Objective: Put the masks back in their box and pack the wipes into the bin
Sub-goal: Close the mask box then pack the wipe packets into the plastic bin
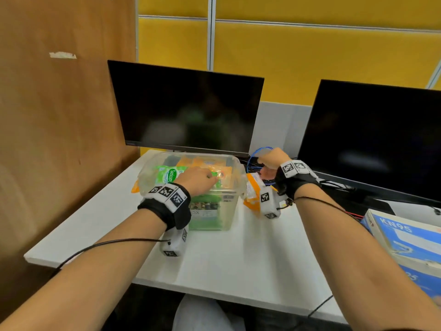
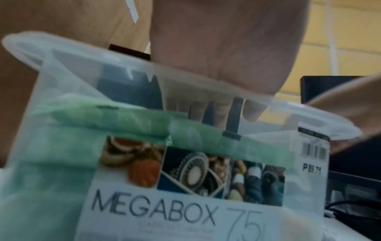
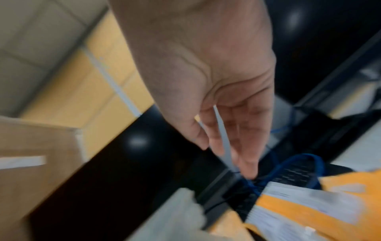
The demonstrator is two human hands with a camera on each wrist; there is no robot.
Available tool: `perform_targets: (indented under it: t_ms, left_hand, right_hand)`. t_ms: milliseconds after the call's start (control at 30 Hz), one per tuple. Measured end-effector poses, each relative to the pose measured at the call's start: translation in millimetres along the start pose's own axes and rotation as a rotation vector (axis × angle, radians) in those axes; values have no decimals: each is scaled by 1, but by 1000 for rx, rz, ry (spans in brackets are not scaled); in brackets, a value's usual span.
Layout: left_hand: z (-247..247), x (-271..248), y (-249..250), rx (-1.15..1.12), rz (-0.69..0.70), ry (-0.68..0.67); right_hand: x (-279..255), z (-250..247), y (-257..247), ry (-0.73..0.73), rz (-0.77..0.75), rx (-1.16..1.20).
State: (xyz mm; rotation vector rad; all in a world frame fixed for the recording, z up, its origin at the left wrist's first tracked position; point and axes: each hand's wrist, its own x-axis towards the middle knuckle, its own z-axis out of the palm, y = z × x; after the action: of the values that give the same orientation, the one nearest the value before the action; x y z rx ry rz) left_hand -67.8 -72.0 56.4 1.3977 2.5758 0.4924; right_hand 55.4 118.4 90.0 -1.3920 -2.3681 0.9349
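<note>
Your left hand (image 1: 199,180) presses green wipes (image 1: 167,176) into the bin (image 1: 229,199), fingers (image 2: 212,114) curled; right hand (image 1: 270,161) hovers slack beside orange wipes (image 1: 253,194) waiting outside.

- Two hands — left hand (image 1: 199,179), right hand (image 1: 270,161)
- One clear bin (image 1: 229,206)
- Two dark monitors (image 1: 186,111)
- One blue KN95 box (image 1: 405,244)
- Orange wipe packs beside the bin (image 1: 253,194) — number unclear
</note>
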Motion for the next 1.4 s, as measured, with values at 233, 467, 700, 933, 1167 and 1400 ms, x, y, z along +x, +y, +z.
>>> perform_targets:
  t_ms: [233, 467, 700, 933, 1167, 1400]
  left_hand:
    - [9, 21, 5, 59, -44, 59]
    - [11, 29, 4, 64, -93, -36]
    - [10, 29, 6, 61, -120, -47]
    - [6, 25, 6, 22, -94, -83]
    - [-2, 17, 10, -169, -59, -88]
    - [-18, 8, 12, -500, -21, -112]
  right_hand:
    - [15, 41, 76, -127, 158, -367]
    - [60, 90, 88, -70, 342, -267]
    - [42, 87, 87, -109, 268, -364]
    - [42, 71, 111, -46, 100, -99]
    - [33, 55, 137, 94, -35, 450]
    - [-5, -11, 51, 106, -444, 513]
